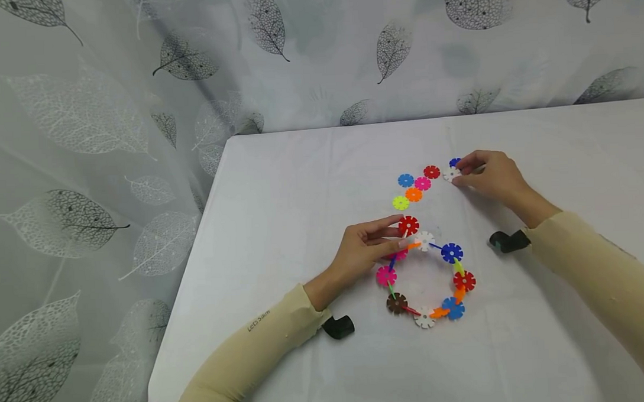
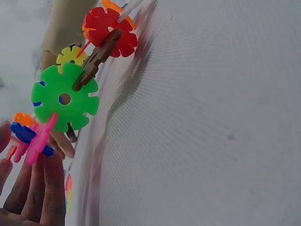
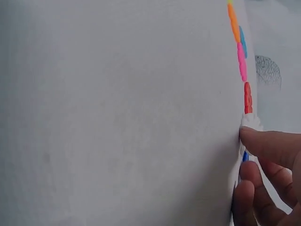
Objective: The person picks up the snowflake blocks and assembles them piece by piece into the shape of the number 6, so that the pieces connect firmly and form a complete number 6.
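Note:
My left hand (image 1: 362,247) grips a ring of linked, notched plastic discs (image 1: 452,253) by its upper left side, near a red disc (image 1: 408,225). The ring's discs are of mixed colours, slotted edge to edge. In the left wrist view, a green disc (image 2: 66,98) and a brown disc (image 2: 98,60) hang close beyond my fingers, which are around a pink disc (image 2: 41,140). Farther back on the table, my right hand (image 1: 490,174) pinches a white disc (image 1: 451,174), with its thumb on it in the right wrist view. A dark blue disc (image 1: 455,161) is partly hidden behind these fingers.
Loose discs lie between the hands: a red one (image 1: 431,172), a light blue one (image 1: 405,180), a pink one (image 1: 422,184), an orange one (image 1: 413,194) and a yellow one (image 1: 401,203). A white cloth covers the table (image 1: 300,196). Leaf-patterned curtains (image 1: 317,59) hang behind and left.

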The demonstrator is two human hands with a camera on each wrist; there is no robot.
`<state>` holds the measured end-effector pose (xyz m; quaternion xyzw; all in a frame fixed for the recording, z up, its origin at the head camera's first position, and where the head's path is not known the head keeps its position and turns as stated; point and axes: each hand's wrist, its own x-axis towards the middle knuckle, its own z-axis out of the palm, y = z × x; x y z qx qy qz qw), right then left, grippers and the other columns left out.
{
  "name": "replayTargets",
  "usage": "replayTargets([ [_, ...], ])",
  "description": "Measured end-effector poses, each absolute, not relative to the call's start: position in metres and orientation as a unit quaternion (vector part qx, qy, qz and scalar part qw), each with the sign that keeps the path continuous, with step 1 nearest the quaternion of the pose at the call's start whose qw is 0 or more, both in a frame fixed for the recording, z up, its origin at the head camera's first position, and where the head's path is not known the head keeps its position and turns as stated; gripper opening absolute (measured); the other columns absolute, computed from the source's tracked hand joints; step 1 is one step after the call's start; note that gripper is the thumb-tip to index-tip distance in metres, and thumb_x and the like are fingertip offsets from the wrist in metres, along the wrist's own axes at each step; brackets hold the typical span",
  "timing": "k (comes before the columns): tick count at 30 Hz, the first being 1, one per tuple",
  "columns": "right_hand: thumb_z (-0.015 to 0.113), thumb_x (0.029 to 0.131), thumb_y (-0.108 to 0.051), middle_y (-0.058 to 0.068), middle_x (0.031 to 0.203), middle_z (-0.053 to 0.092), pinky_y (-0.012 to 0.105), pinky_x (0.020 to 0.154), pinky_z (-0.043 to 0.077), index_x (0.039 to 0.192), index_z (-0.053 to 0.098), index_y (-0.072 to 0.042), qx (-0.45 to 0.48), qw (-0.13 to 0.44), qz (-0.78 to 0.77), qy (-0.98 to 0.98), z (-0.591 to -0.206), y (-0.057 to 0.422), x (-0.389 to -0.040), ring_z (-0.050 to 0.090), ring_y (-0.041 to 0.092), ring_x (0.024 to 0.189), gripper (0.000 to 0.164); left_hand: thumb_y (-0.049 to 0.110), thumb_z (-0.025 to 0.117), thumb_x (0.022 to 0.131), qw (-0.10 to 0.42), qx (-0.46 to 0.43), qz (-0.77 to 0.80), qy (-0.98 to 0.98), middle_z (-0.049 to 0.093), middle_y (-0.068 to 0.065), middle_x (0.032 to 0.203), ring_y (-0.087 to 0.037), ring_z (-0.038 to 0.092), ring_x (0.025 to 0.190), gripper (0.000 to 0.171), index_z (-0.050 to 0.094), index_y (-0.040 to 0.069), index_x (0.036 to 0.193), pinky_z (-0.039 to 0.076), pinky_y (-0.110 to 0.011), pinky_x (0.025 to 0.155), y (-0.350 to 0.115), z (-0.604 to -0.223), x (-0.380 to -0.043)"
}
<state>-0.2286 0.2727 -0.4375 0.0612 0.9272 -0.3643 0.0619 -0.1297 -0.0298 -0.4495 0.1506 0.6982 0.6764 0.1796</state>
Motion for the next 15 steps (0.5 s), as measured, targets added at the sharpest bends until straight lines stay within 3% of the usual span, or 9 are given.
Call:
replayTargets([
  [3, 0.074, 0.094, -0.035, 0.023, 0.117, 0.06, 0.044, 0.084, 0.056, 0.123, 0.06, -0.002, 0.057, 0.063, -0.376, 0.923, -0.436, 0.273, -0.226, 0.055, 0.041, 0.107, 0.046, 0.017, 0.077, 0.092, 0.179, 0.148, 0.676, 0.699, 0.075, 0.004, 0.111, -0.013, 0.071, 0.102, 0.048, 0.065, 0.023, 0.138, 0.059, -0.035, 0.081, -0.029, -0.45, -0.13],
  [7, 0.074, 0.093, -0.038, 0.019, 0.114, 0.064, 0.023, 0.067, 0.051, 0.122, 0.062, -0.005, 0.025, 0.072, -0.393, 0.916, -0.434, 0.273, -0.222, 0.058, 0.033, 0.101, 0.045, 0.017, 0.077, 0.092, 0.179, 0.146, 0.676, 0.699, 0.075, 0.001, 0.109, -0.013, 0.071, 0.102, 0.047, 0.066, 0.025, 0.137, 0.059, -0.034, 0.082, -0.029, -0.45, -0.13],
  [11, 0.073, 0.094, -0.04, 0.016, 0.115, 0.067, 0.024, 0.07, 0.051, 0.131, 0.064, -0.009, -0.019, 0.092, -0.418, 0.904, -0.431, 0.268, -0.216, 0.06, 0.029, 0.101, 0.049, 0.017, 0.077, 0.092, 0.177, 0.146, 0.676, 0.701, 0.076, 0.002, 0.108, -0.012, 0.071, 0.102, 0.046, 0.066, 0.023, 0.137, 0.059, -0.034, 0.082, -0.029, -0.449, -0.13],
  [15, 0.073, 0.094, -0.039, 0.013, 0.108, 0.071, 0.028, 0.072, 0.053, 0.129, 0.067, -0.008, -0.051, 0.113, -0.437, 0.891, -0.426, 0.262, -0.209, 0.063, 0.027, 0.094, 0.047, 0.016, 0.077, 0.092, 0.176, 0.144, 0.675, 0.702, 0.075, 0.003, 0.108, -0.013, 0.071, 0.101, 0.046, 0.067, 0.024, 0.136, 0.059, -0.036, 0.083, -0.029, -0.45, -0.132],
])
